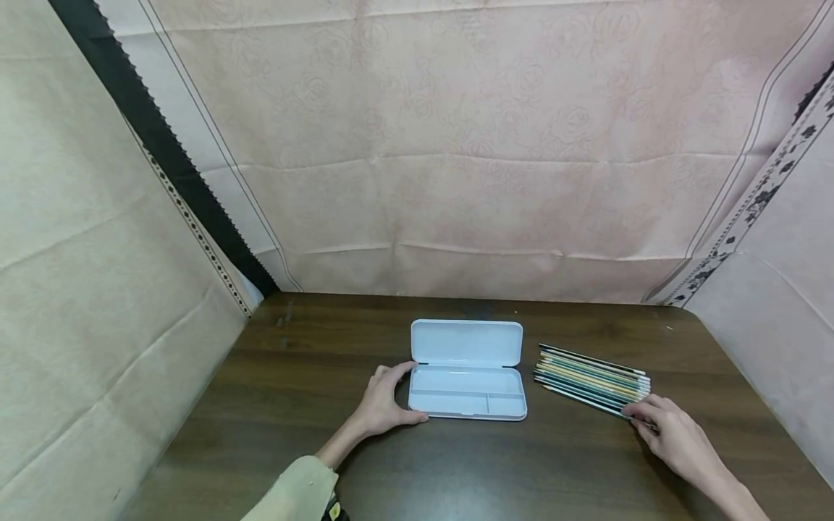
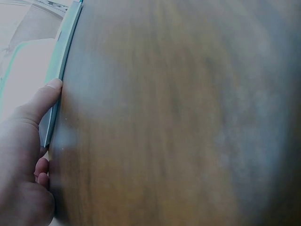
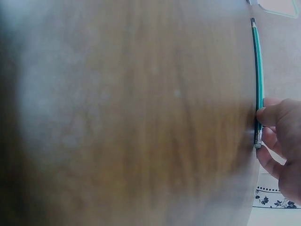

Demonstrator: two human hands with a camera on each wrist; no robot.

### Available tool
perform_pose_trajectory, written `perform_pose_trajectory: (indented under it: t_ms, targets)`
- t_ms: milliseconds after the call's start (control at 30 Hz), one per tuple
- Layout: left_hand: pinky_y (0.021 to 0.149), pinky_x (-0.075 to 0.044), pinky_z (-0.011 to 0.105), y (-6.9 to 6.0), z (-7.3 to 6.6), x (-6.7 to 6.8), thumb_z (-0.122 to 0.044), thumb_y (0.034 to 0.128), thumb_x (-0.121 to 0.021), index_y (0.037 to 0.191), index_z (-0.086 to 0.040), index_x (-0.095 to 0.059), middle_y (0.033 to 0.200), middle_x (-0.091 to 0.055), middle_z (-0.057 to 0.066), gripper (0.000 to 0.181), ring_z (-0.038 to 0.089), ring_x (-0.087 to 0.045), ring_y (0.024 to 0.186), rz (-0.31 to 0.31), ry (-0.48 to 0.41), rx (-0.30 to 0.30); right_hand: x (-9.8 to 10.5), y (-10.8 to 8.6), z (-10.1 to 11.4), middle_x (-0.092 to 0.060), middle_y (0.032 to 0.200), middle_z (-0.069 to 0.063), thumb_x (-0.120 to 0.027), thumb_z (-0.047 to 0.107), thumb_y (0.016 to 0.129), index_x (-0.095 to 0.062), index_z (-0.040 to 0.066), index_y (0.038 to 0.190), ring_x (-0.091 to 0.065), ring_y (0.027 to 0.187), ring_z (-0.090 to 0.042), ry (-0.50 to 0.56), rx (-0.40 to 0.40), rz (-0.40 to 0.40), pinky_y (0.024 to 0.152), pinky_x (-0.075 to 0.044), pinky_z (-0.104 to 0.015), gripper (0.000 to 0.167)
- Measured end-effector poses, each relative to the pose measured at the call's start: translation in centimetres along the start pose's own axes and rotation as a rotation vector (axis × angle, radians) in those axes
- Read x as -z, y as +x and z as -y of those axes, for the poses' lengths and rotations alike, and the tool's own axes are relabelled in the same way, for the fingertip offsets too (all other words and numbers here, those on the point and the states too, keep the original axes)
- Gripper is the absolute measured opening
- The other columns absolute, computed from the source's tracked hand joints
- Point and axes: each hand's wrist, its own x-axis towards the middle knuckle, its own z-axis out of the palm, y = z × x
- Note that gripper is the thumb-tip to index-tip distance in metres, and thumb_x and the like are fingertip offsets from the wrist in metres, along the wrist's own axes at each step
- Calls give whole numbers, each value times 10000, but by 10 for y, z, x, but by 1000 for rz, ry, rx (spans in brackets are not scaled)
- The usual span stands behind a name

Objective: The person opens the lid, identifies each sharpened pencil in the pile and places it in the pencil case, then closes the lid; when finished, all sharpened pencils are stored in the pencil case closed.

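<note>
A light blue case (image 1: 468, 416) lies unfolded on the table, its lid (image 1: 466, 342) at the back and a divided tray in front. My left hand (image 1: 378, 409) grips its left end, thumb at the front edge and a finger by the hinge. In the left wrist view, the thumb of that hand (image 2: 23, 136) presses the case's edge (image 2: 63, 52). Right of the case, pencils (image 1: 589, 376) lie side by side in a slanted row. My right hand (image 1: 677, 438) pinches the nearest pencil at its right end; the right wrist view shows the hand (image 3: 287, 127) on a green pencil (image 3: 257, 70).
The dark wooden table (image 1: 456, 470) extends around the case and pencils. Pale cloth (image 1: 456, 145) hangs behind it, with more cloth on the left (image 1: 98, 289) and right (image 1: 782, 289) sides.
</note>
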Motion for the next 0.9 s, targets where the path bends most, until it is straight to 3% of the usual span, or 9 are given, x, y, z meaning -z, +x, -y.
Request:
perform_pose_trajectory:
  t_ms: [200, 300, 367, 400, 533, 667, 733, 767, 900]
  targets:
    - [873, -392, 476, 0, -1, 0, -461, 696, -901, 1455, -148, -504, 1303, -526, 88, 913, 254, -425, 1097, -3, -5, -4, -1, 0, -1, -622, 858, 71, -862, -133, 559, -714, 181, 851, -552, 741, -110, -3, 40, -12, 630, -405, -201, 454]
    - [877, -387, 475, 0, 0, 0, -455, 693, -903, 1451, -145, -508, 1317, -538, 76, 910, 247, -426, 1095, -9, 4, -14, 0, 1, -1, -623, 860, 69, -842, -134, 607, -718, 175, 866, -550, 750, -105, 14, 50, -1, 642, -407, -194, 423]
    - [878, -382, 474, 0, 0, -1, -453, 691, -903, 1450, -141, -509, 1326, -544, 67, 910, 240, -426, 1094, -14, 10, -23, 0, 2, 0, -626, 863, 64, -827, -122, 658, -720, 170, 880, -550, 755, -102, 35, 58, 7, 650, -405, -186, 382]
    - [879, -380, 474, 1, 0, -1, -452, 691, -903, 1448, -137, -510, 1333, -548, 62, 910, 239, -426, 1094, -16, 12, -28, 0, 2, 0, -629, 865, 59, -810, -62, 750, -721, 170, 887, -548, 757, -98, 51, 63, 7, 651, -402, -180, 283]
    - [875, -383, 472, 1, 0, -1, -453, 690, -904, 1447, -131, -510, 1335, -550, 62, 912, 239, -426, 1094, -20, 12, -35, 0, 5, 2, -635, 877, 50, -710, 104, 935, -724, 169, 909, -544, 761, -94, 83, 80, 3, 652, -397, -179, 71]
    - [868, -384, 465, 1, 1, -1, -457, 687, -906, 1448, -139, -510, 1319, -549, 60, 915, 237, -427, 1088, -21, 12, -33, -1, 9, 6, -631, 898, 56, -774, -9, 825, -728, 168, 911, -549, 763, -84, 86, 87, -5, 644, -400, -178, 202]
    - [863, -383, 462, 1, 1, -2, -459, 685, -906, 1448, -142, -510, 1309, -548, 62, 917, 237, -427, 1083, -21, 11, -32, -2, 12, 9, -627, 902, 56, -800, -149, 644, -730, 159, 906, -552, 762, -81, 85, 90, -10, 643, -403, -179, 410]
    - [863, -383, 461, 1, 2, -2, -459, 684, -907, 1449, -143, -510, 1307, -548, 62, 917, 236, -428, 1082, -21, 10, -31, -2, 14, 10, -627, 900, 54, -801, -164, 616, -729, 154, 900, -553, 759, -76, 90, 92, -11, 643, -404, -177, 432]
    - [863, -380, 463, 1, 2, -2, -462, 685, -906, 1453, -150, -507, 1304, -543, 62, 920, 235, -427, 1084, -20, 12, -26, -5, 22, 16, -625, 898, 52, -787, -153, 644, -730, 145, 896, -551, 745, -60, 111, 103, -4, 646, -405, -172, 395]
